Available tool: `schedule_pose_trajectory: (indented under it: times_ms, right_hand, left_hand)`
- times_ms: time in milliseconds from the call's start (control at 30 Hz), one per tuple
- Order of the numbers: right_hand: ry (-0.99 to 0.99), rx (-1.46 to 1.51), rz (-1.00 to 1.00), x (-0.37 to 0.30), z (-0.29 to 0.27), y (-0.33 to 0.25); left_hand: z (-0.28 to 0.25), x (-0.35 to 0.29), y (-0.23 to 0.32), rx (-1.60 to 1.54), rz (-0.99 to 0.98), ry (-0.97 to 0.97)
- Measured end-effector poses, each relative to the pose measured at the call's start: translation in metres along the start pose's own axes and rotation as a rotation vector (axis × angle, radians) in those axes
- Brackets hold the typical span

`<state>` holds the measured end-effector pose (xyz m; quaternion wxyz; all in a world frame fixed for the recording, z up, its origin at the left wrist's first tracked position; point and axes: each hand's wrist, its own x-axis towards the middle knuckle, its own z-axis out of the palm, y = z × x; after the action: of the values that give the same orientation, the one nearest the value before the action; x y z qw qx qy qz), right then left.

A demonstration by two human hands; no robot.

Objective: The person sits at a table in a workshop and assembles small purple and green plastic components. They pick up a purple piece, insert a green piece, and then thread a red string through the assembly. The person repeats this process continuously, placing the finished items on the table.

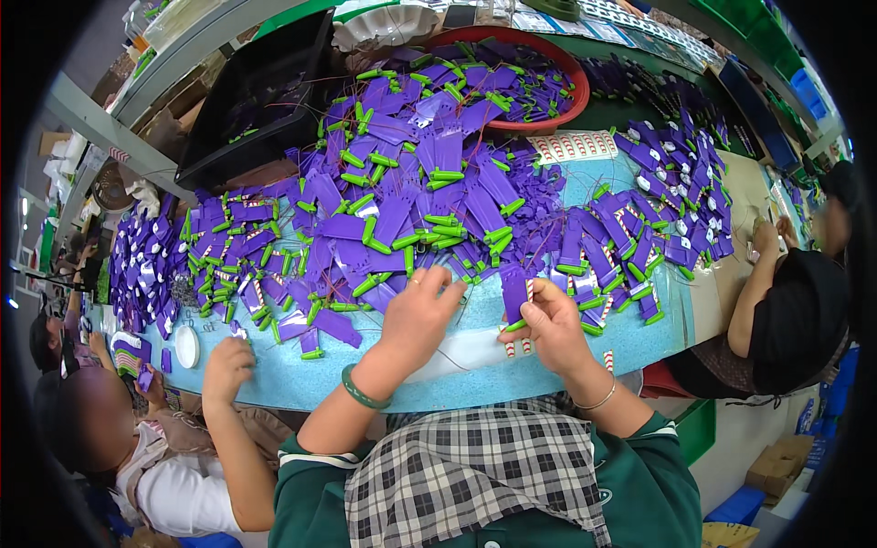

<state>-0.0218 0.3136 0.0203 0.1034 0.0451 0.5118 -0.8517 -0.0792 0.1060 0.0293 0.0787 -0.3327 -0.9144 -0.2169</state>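
— Starting at far left?
— Heaped flat purple pieces with white ends [137,274], then a round white dish [186,347] on the light-blue table [292,379].
— And the bare left hand [420,315]?
— Just beside the big heap of flat purple pieces with green rod-like ends [393,219], fingers partly curled; cannot tell whether gripping anything.
— The bare right hand [553,333]?
— Farther right, fingers pinched on a single purple, green-ended piece [515,297], above the table's near side.
— Beyond?
— More green-ended pieces.

head: left fisheye | from wearer's head | facing down | close above hands [420,315] and blue table [475,388]
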Motion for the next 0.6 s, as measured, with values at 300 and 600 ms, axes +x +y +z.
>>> schedule_pose_trajectory:
  times_ms: [300, 600]
  right_hand:
    - [-0.078, -0.272, -0.113, -0.005, -0.004, -0.002]
    - [-0.017, -0.824, -0.466, -0.011, 0.014, 0.002]
  left_hand:
    - [-0.011, -0.010, -0.001, -0.721, -0.335, 0.158]
    - [0.000, -0.036, 0.014, -1.590, -0.584, 0.165]
